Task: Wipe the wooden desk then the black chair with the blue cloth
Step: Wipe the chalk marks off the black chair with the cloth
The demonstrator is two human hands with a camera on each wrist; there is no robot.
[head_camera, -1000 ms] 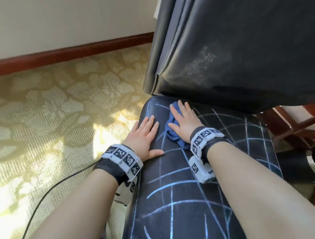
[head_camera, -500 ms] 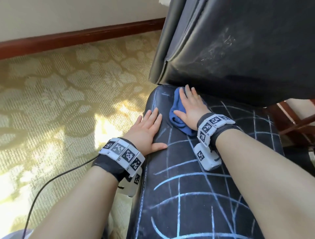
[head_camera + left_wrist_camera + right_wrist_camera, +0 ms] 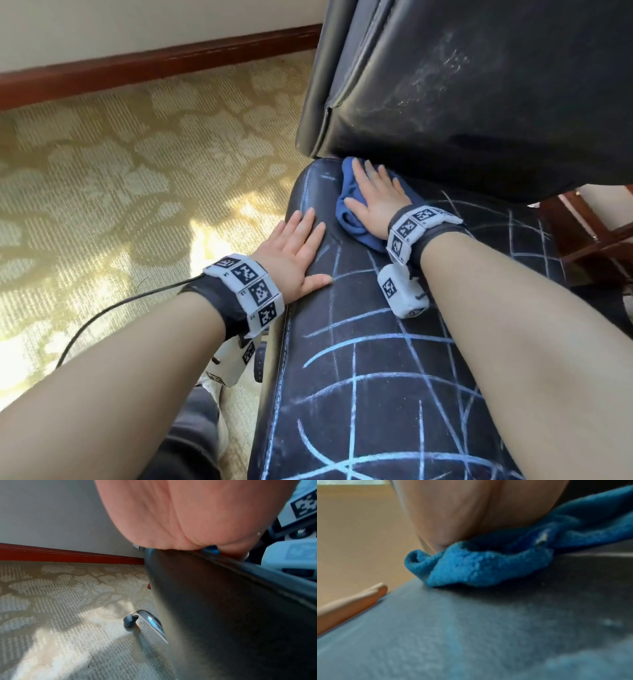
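The black chair (image 3: pixel 394 359) was seen as one piece of furniture, its seat crossed by many chalk lines and its backrest (image 3: pixel 479 85) smeared with pale dust. Compared with a second earlier, the blue cloth (image 3: pixel 349 219) had been carried from the middle-left of the seat up to the rear corner, just under the backrest, and the strip of leather behind it appeared freer of chalk there; this was judged to mean the chair stage was under way but far from done, since most lines remained. No wooden desk was shown, so its state could not be told. Two hands were counted. The right hand (image 3: pixel 375 200) was laid flat on the single cloth, fingers straight and pressing it against the seat. The left hand (image 3: pixel 294 253) had been kept at the seat's left edge, fingers extended and resting on the leather, holding nothing. One castor (image 3: pixel 130 620) was glimpsed on the patterned carpet (image 3: pixel 120 178) in the left wrist view, and one dark cable (image 3: pixel 102 318) was trailed from the left wristband.
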